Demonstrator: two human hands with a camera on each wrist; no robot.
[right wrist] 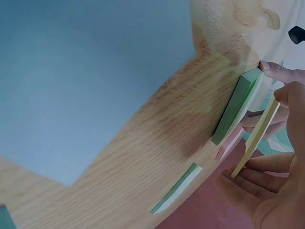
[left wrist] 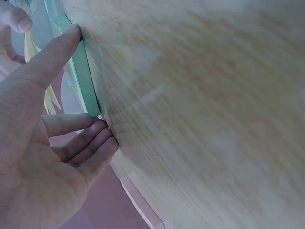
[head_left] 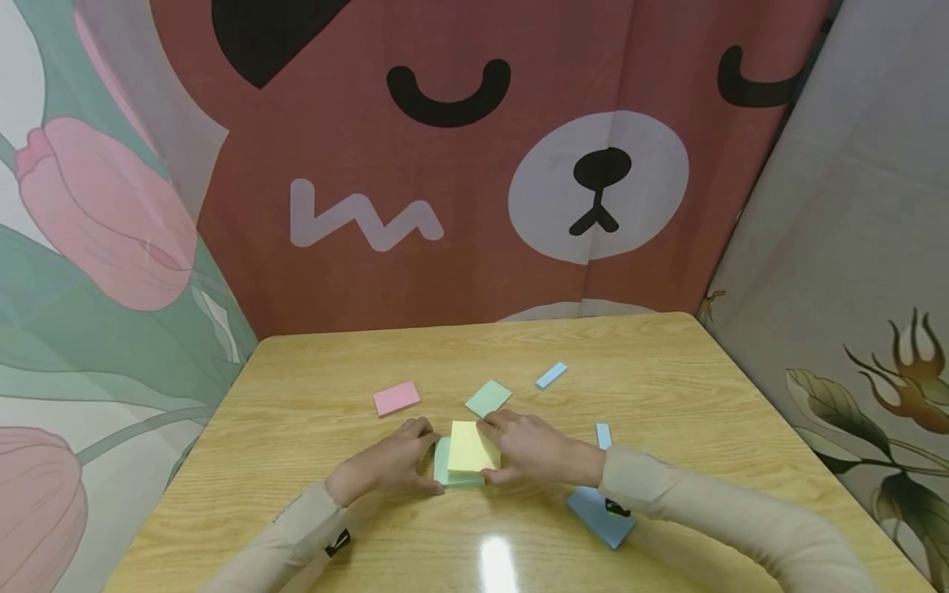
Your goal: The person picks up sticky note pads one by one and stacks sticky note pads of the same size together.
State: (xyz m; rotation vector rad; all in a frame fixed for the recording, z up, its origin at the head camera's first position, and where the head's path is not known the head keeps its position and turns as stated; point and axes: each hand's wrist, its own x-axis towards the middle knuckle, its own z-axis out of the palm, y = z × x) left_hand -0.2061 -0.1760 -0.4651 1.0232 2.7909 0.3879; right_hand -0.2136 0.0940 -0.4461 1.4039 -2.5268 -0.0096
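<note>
My left hand [head_left: 389,461] holds a thick green sticky note pad [head_left: 441,463] by its edges on the wooden table. In the left wrist view, the thumb and index finger span the side of this green pad [left wrist: 85,78]. A thinner yellow sticky note pad [head_left: 473,447] is pinched by my right hand [head_left: 528,449] along its right side. From the right wrist view, the yellow pad [right wrist: 257,136] is tilted and stands apart from the green pad [right wrist: 236,107]. In the head view it covers most of the green pad.
Behind the hands lie a pink pad [head_left: 396,399], a smaller green pad [head_left: 488,399] and a light blue strip pad [head_left: 552,375]. Near the right forearm are another light blue strip [head_left: 604,435] and a blue pad [head_left: 599,519], both partly hidden by the sleeve.
</note>
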